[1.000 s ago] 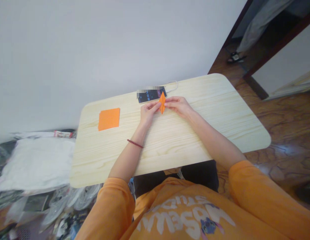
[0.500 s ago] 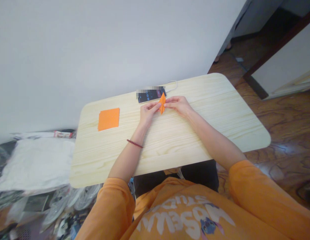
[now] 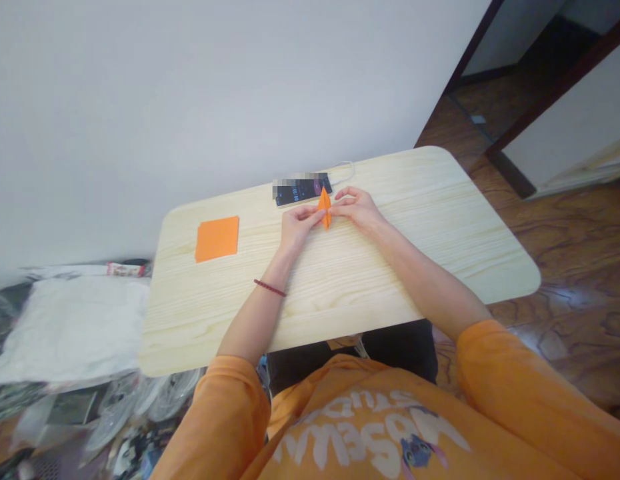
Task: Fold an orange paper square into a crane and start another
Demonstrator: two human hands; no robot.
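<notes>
The folded orange paper (image 3: 324,200) is between the two hands, near the middle of the surface (image 3: 370,287), just in front of the phone (image 3: 303,191). The left hand (image 3: 296,230) pinches its left side between thumb and fingers; the right hand (image 3: 361,212) touches its right edge, some fingers raised, and whether they grip cannot be told. For neat creasing, the left pinch should probably stay firm but light, while the right fingers align edges before pressing.
</notes>
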